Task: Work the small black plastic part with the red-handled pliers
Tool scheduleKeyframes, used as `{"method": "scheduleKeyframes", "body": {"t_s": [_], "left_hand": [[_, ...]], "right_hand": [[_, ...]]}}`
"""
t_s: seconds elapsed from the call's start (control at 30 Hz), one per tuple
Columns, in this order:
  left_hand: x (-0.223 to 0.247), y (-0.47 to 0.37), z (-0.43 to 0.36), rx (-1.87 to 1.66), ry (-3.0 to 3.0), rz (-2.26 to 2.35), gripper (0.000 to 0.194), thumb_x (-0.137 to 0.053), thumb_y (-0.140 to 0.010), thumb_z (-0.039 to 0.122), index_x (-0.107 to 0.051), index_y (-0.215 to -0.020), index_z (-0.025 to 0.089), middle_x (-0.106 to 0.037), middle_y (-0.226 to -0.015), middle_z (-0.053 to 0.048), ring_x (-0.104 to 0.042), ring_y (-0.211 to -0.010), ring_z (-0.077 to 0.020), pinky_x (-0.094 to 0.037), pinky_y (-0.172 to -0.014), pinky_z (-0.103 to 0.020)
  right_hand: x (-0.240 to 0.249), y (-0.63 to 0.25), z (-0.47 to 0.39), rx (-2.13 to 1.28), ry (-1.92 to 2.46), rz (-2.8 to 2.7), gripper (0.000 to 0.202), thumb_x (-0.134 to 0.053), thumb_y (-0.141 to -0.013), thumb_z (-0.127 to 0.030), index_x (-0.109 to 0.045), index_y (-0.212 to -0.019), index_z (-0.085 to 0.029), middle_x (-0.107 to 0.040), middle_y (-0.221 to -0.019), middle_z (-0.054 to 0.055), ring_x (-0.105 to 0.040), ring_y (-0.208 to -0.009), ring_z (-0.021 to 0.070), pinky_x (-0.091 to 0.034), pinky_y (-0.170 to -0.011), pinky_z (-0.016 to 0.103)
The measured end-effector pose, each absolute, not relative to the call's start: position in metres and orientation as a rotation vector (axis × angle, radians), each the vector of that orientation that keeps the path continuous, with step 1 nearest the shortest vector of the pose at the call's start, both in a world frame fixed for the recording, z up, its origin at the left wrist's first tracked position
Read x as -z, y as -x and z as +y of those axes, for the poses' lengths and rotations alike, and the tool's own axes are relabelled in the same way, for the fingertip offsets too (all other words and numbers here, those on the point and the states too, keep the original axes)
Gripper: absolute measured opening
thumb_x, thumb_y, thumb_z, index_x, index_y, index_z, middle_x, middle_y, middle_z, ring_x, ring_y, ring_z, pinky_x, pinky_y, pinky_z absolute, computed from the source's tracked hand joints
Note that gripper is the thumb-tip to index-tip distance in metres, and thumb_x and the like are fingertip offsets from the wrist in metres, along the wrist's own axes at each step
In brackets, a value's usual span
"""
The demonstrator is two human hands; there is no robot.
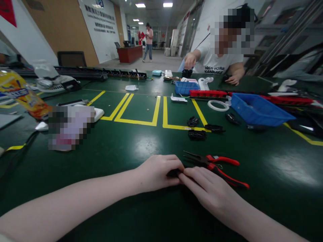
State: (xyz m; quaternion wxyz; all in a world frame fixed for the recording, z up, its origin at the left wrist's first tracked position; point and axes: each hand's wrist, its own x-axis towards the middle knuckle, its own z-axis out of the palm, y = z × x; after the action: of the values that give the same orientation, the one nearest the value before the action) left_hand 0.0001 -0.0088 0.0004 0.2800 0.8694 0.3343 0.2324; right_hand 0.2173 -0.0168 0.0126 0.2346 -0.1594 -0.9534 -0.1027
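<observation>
Small black piece (173, 172), seemingly plastic: my left hand (161, 172) is pinching it over the dark-green counter (113, 148), handling apparently unfinished; right hand (205, 186): fingertips meeting left's, grip I cannot tell; three shiny black pieces (197, 134): lying beyond, doneness unclear; red-and-black-handled metal pliers (212, 165): lying untouched

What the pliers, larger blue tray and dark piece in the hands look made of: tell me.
Pliers: seemingly metal jaws, dark and dull, with slim tips; handles probably plastic or rubber, smooth red and black.
Larger blue tray: likely moulded plastic, satin, from its even colour and thin walls.
Dark piece: mostly hidden by the left hand; material unclear.
</observation>
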Motion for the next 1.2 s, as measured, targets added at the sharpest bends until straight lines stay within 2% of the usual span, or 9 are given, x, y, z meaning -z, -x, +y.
{"method": "scheduleKeyframes", "body": {"t_s": [0.1, 0.3, 0.43, 0.57, 0.8, 0.87, 1.0, 1.1, 1.2], "left_hand": [[-0.001, 0.001, -0.008, -0.638, -2.333, 0.882, 0.014, -0.068, -0.088, 0.019, -0.064, -0.101, 0.015, -0.067, -0.103, -0.006, -0.067, -0.091, -0.0182, -0.053, -0.077, -0.025], [-0.005, 0.004, -0.007, -0.671, -2.276, 0.87, 0.018, -0.071, -0.09, 0.03, -0.067, -0.101, 0.016, -0.069, -0.101, -0.004, -0.066, -0.085, -0.0157, -0.051, -0.072, -0.023], [-0.008, 0.007, -0.005, -0.698, -2.195, 0.907, 0.017, -0.072, -0.09, 0.029, -0.069, -0.102, 0.018, -0.069, -0.102, -0.002, -0.063, -0.075, -0.0115, -0.048, -0.064, -0.02], [-0.008, 0.01, -0.002, -0.695, -2.177, 0.954, 0.014, -0.072, -0.089, 0.026, -0.07, -0.1, 0.018, -0.069, -0.102, -0.002, -0.063, -0.076, -0.0112, -0.048, -0.064, -0.021], [-0.006, 0.011, -0.001, -0.678, -2.219, 0.969, 0.012, -0.072, -0.088, 0.022, -0.069, -0.099, 0.017, -0.069, -0.104, -0.002, -0.065, -0.083, -0.012, -0.049, -0.066, -0.02], [-0.006, 0.011, -0.002, -0.675, -2.222, 0.965, 0.012, -0.073, -0.088, 0.021, -0.069, -0.098, 0.017, -0.069, -0.104, -0.002, -0.065, -0.083, -0.0121, -0.048, -0.065, -0.02], [-0.008, 0.009, -0.004, -0.68, -2.215, 0.959, 0.01, -0.071, -0.089, 0.021, -0.068, -0.098, 0.017, -0.069, -0.104, -0.002, -0.065, -0.081, -0.0122, -0.049, -0.063, -0.02], [-0.01, 0.008, -0.006, -0.684, -2.198, 0.949, 0.011, -0.07, -0.09, 0.021, -0.067, -0.1, 0.017, -0.068, -0.105, -0.003, -0.065, -0.08, -0.0127, -0.051, -0.065, -0.021], [-0.012, 0.007, -0.008, -0.692, -2.197, 0.923, 0.011, -0.069, -0.091, 0.022, -0.067, -0.101, 0.017, -0.068, -0.108, -0.004, -0.067, -0.086, -0.0151, -0.055, -0.071, -0.024]], "right_hand": [[-0.008, -0.219, -0.014, 0.195, 0.467, -2.586, 0.03, -0.043, -0.096, -0.007, -0.062, -0.119, -0.013, -0.07, -0.102, 0.011, -0.067, -0.094, 0.0189, -0.059, -0.076, 0.032], [-0.016, -0.233, -0.006, 0.232, 0.492, -2.519, 0.032, -0.053, -0.093, -0.011, -0.061, -0.124, -0.016, -0.07, -0.097, 0.008, -0.066, -0.087, 0.0166, -0.056, -0.078, 0.033], [-0.014, -0.259, 0.008, 0.284, 0.764, -2.514, 0.035, -0.057, -0.094, -0.026, -0.06, -0.128, -0.017, -0.068, -0.111, 0.013, -0.065, -0.098, 0.0237, -0.055, -0.079, 0.04], [-0.006, -0.278, 0.024, 0.26, 0.949, -2.573, 0.043, -0.057, -0.093, -0.038, -0.057, -0.132, -0.018, -0.064, -0.124, 0.016, -0.062, -0.11, 0.0309, -0.054, -0.085, 0.049], [-0.011, -0.292, 0.032, 0.319, 1.027, -2.628, 0.06, -0.059, -0.087, -0.058, -0.057, -0.132, -0.018, -0.065, -0.122, 0.017, -0.065, -0.103, 0.0343, -0.054, -0.077, 0.051], [-0.015, -0.288, 0.026, 0.337, 1.014, -2.603, 0.057, -0.06, -0.088, -0.055, -0.058, -0.131, -0.017, -0.066, -0.121, 0.018, -0.065, -0.103, 0.0341, -0.054, -0.077, 0.05], [-0.018, -0.265, 0.005, 0.265, 0.766, -2.555, 0.031, -0.059, -0.093, -0.029, -0.062, -0.123, -0.019, -0.07, -0.111, 0.011, -0.066, -0.102, 0.0236, -0.054, -0.084, 0.04], [-0.017, -0.254, -0.003, 0.266, 0.648, -2.569, 0.03, -0.059, -0.093, -0.024, -0.062, -0.122, -0.018, -0.071, -0.111, 0.01, -0.066, -0.105, 0.0231, -0.054, -0.091, 0.042], [-0.017, -0.256, -0.002, 0.208, 0.771, -2.53, 0.032, -0.059, -0.093, -0.027, -0.061, -0.124, -0.019, -0.07, -0.113, 0.012, -0.065, -0.103, 0.0245, -0.056, -0.085, 0.042]]}}
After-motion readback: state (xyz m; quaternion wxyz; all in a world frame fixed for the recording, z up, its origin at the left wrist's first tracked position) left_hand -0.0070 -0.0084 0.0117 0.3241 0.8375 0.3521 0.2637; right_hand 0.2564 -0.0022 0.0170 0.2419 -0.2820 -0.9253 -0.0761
